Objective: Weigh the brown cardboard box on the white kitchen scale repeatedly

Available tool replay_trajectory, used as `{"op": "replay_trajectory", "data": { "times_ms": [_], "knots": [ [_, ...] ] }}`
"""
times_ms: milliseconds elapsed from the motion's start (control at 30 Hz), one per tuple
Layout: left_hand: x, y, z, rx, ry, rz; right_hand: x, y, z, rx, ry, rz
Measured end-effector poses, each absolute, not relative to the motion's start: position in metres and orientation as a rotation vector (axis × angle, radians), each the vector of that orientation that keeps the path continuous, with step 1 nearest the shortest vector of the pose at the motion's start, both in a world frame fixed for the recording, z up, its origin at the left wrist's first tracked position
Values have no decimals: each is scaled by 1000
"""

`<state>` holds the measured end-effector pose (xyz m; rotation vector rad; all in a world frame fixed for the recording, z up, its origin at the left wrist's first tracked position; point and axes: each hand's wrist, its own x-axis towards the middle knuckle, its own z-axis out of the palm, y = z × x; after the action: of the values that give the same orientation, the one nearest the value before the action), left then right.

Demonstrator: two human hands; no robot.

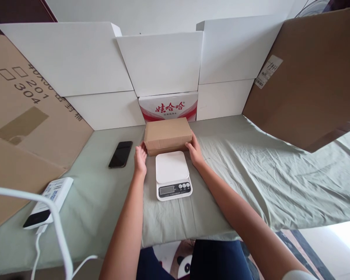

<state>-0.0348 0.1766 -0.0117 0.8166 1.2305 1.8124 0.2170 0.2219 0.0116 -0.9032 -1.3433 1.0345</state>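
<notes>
Surface: a table covered with a wrinkled pale green cloth, walled in by white cardboard panels and brown cardboard sheets.
Box: a closed brown cardboard box is gripped between both hands at the far middle of the cloth; its long axis runs left to right, its broad face up.
Left hand: the left hand is laid flat against the box's left end, fingers together, arm stretched forward.
Right hand: the right hand is pressed on the right end, thumb at the near edge, arm reaching in diagonally.
Below the grip: a white kitchen scale is seen just nearer than the box, display toward the person.
Behind the grip: a white-and-red carton printed with red Chinese characters.
Left of the grip: a black phone; farther out, a white power bank with cable.
Writing: "201" and "304" are read on the left brown sheet; the label on the right sheet is too small to read.
</notes>
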Motion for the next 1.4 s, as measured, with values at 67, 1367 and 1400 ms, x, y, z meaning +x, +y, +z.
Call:
{"op": "replay_trajectory", "data": {
  "times_ms": [67,1367,1400],
  "knots": [
    [-35,177,-12,819,1236,1807,217,223,10,-899,-1348,1033],
    [-31,180,-20,854,1273,1794,216,220,13,-888,-1350,1031],
    [-31,179,-20,856,1270,1791,216,220,13,-890,-1350,1030]
  ]
}}
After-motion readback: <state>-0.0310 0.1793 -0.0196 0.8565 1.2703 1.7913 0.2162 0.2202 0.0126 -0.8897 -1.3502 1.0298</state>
